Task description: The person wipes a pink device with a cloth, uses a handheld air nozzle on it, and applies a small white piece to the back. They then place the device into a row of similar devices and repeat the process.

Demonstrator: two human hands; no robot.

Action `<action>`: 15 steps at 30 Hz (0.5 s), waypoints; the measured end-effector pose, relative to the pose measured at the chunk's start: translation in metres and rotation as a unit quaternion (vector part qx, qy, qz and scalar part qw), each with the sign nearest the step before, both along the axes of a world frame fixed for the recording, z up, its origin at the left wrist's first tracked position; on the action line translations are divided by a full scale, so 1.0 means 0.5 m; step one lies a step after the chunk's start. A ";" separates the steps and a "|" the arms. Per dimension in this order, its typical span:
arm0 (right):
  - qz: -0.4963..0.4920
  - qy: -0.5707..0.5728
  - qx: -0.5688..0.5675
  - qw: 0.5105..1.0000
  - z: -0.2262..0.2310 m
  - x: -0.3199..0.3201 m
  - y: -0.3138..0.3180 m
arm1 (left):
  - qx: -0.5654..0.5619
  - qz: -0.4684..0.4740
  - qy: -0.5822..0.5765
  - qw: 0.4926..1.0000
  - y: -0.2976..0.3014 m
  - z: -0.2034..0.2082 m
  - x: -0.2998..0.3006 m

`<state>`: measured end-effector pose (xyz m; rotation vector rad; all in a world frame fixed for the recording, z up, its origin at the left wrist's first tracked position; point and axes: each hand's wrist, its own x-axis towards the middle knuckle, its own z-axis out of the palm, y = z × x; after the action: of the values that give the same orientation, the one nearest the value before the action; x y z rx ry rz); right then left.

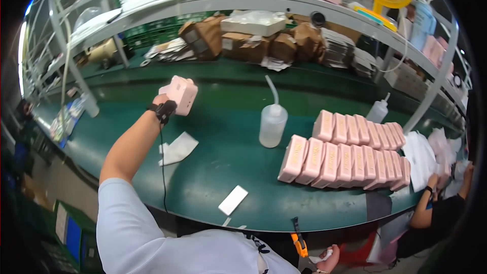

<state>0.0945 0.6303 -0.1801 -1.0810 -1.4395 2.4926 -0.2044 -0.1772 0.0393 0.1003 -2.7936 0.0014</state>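
My left hand [161,100] is stretched out over the far left of the green table and wraps round a pink box [183,94]. A black strap with a cable circles that wrist. At the lower right, below the table's front edge, my right hand [331,260] is closed on a crumpled white cloth [319,258]. Close to it is an orange and black object [299,244] whose kind I cannot make out. A white cloth [180,148] lies nearest my left forearm. Two rows of pink boxes [350,165] stand side by side on the right.
A clear squeeze bottle [273,126] with a bent spout stands mid-table, and a smaller one [378,111] behind the boxes. A white block [233,200] lies near the front edge. A shelf [264,1] spans the back. Another person's arm [423,208] works at far right.
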 end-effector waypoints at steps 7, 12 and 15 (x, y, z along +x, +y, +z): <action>-0.077 0.049 0.012 0.996 0.034 -0.066 0.097 | 0.226 0.256 -0.056 0.938 -0.017 0.064 0.393; -0.086 0.141 -0.027 0.986 0.091 -0.102 0.127 | 0.492 0.409 0.112 0.760 -0.025 0.004 0.464; -0.102 0.150 -0.022 0.983 0.107 -0.143 0.079 | 0.510 0.578 0.300 0.563 -0.221 -0.119 0.577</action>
<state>0.0229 0.6697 -0.1268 -0.7707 -1.1357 2.4228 0.0840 -0.2877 -0.0204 1.7326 -1.2346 -1.0569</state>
